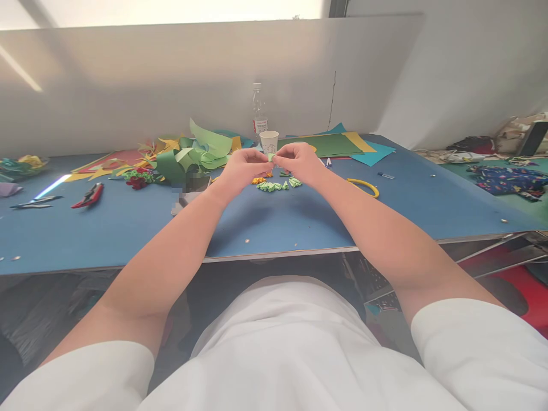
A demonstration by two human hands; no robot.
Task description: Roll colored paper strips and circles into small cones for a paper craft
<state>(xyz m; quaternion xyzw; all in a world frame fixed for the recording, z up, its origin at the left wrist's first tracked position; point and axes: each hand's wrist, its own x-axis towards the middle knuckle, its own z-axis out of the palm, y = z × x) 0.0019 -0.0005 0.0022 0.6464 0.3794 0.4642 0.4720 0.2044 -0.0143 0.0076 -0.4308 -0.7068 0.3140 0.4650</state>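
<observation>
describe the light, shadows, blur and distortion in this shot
Head view: strong light bleaches the top edge and streaks the wall; head view: a bright glare line lies on the table at left, and soft shadows fall below the left hand and right hand; head view: blocky pixels blot a patch beside the left forearm; head view: wide-angle stretch seems to swell the sleeves.

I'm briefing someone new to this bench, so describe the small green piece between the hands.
Find the blue table, then the white cup towards its back. In front of it, the left hand and right hand pinch a small light-green piece. Unlike the similar green pieces lying on the table, this one is held up.
</observation>
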